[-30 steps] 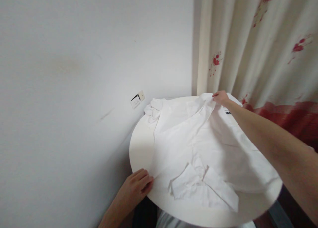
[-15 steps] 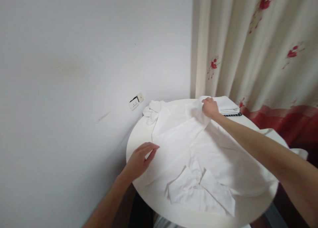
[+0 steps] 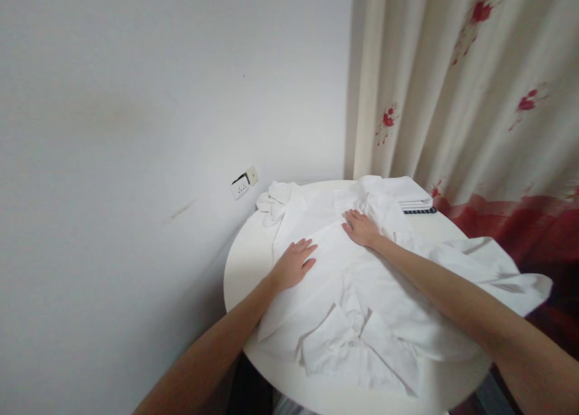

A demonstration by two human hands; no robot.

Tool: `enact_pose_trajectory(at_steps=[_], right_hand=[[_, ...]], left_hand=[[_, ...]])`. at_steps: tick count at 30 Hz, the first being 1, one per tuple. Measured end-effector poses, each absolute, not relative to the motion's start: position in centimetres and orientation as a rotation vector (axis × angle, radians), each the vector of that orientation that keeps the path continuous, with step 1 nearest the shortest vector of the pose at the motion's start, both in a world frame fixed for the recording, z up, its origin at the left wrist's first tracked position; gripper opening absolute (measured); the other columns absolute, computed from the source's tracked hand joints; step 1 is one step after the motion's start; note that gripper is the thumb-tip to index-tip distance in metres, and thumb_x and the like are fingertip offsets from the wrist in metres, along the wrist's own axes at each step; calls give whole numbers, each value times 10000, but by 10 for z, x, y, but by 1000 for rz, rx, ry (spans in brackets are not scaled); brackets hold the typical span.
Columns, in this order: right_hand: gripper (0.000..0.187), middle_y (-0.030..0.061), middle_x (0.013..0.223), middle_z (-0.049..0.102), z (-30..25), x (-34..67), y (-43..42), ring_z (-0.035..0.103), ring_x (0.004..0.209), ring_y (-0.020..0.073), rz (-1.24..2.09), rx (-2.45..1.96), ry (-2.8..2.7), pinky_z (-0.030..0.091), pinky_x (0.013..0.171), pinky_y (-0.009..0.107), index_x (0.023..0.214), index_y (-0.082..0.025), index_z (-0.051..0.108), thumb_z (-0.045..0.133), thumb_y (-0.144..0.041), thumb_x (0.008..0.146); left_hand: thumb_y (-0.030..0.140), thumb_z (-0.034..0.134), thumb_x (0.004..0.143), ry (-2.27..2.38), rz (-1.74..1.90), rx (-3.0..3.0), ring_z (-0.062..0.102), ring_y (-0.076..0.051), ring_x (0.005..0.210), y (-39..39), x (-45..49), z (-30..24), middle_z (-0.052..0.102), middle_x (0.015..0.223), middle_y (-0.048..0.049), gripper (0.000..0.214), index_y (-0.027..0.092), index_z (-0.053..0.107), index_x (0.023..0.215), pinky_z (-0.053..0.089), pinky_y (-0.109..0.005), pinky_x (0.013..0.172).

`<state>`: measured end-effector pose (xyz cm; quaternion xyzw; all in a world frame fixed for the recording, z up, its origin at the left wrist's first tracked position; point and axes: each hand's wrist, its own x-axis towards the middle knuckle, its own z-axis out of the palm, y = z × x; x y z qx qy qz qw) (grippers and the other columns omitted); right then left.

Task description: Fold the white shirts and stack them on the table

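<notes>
A white collared shirt [image 3: 325, 270] lies spread over a round white table [image 3: 244, 258], its collar toward me and one sleeve trailing off to the right. My left hand [image 3: 295, 264] rests on the shirt's left side, palm down with fingers stretched out. Further back and to the right, my right hand [image 3: 360, 227] lies flat on the cloth, fingers spread. Neither hand grips anything. Part of the shirt's right side is hidden under my right forearm.
A folded white cloth stack [image 3: 407, 192] with a black-and-white patterned edge sits at the table's back right. Behind are a wall with a socket [image 3: 240, 187] and a cream curtain [image 3: 420, 89] with red flowers. The wall stands close on the left.
My right hand has let go of the cloth near the back and come nearer, now flat on the shirt. My left hand has moved right and forward onto the shirt, opening out.
</notes>
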<state>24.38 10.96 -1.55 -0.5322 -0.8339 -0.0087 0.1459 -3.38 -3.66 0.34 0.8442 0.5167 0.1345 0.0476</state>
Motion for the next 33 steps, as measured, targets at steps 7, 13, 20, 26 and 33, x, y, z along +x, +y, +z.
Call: enact_pose_trajectory(at_steps=[7,13,20,26,33], right_hand=[[585,171,1601,348,-16,243,107,269,1501,303,-13,-1473,-2449,255,1195,497,1522,-115,402,309,-421,1033],[556,155,1576,403,-15,244,104,320,1482,280,-1,-1466,-2414,284,1187,471,1497,-128,448,316,-399,1029],[513,135,1488,526,-12,244,98,461,1388,234,-87,-1417,-2270,339,1155,341,1449,-127,504,360,-329,1000],[476,156,1419,576,-11,244,97,487,1342,255,-139,-1372,-2228,363,1127,352,1379,-108,559,368,-293,985],[417,173,1296,614,2,254,104,514,1231,294,-229,-1247,-1902,378,1085,426,1275,-103,628,443,-238,926]], left_hand=[[440,389,1035,1596,343,2568,259,-278,1512,-43,-33,1,333,1622,-82,515,253,423,1513,213,-528,1215],[200,413,988,1881,577,2474,546,-240,1296,-35,-53,12,620,1389,-93,419,201,584,1371,381,-425,1131],[250,480,965,1963,708,2169,678,-223,1000,-23,-97,22,760,1036,-72,270,176,739,973,491,-318,927],[327,608,896,1979,731,2083,689,-229,964,-22,-96,16,763,995,-64,194,187,740,918,501,-308,882],[286,555,913,1997,717,2064,692,-214,952,-21,-98,17,765,982,-53,195,199,729,908,495,-286,863]])
